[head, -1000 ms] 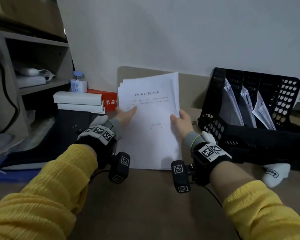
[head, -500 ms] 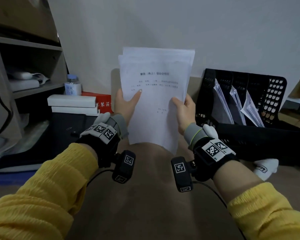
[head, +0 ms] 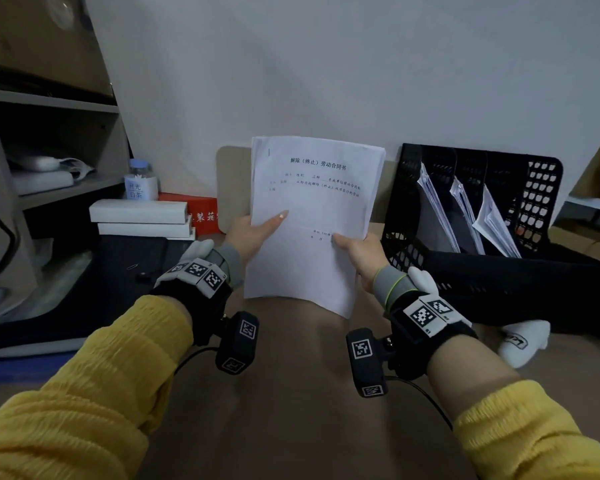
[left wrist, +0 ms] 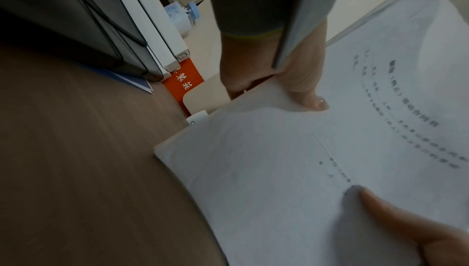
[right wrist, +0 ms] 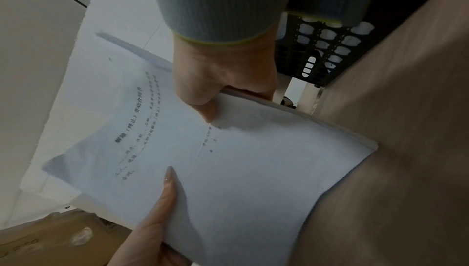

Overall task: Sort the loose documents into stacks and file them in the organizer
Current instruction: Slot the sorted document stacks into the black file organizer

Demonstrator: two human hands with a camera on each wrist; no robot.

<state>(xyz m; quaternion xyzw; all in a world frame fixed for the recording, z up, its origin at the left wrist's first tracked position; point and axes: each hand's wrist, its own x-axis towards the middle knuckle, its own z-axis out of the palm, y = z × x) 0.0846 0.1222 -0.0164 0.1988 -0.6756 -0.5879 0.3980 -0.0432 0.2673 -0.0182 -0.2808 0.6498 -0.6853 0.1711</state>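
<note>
the stack of documents (head: 312, 220) was held upright above the tabletop (head: 291, 393), its lower edge just clear of the wood, with the printed title page facing the person. the left hand (head: 253, 233) pinched the stack's left edge, thumb laid flat across the front sheet and the other fingers hidden behind. the right hand (head: 357, 251) pinched the right edge lower down, thumb curled onto the page. in the right wrist view the sheet edges looked roughly squared, though the top corners fanned a little in the head view.

the black organizer (head: 471, 202) stood just to the right, leaning back, with papers already in three of its slots; whether a free slot remained i could not tell.

the risks from here, as i judged them: the grip sat on the lower half only, so the upper part could flop or bow on the way over. the loose sheets could slide apart if either thumb eased. a fanned corner could catch on a divider or on papers already filed and crumple. pushing in hard could also shove the tilted organizer backward.
</note>
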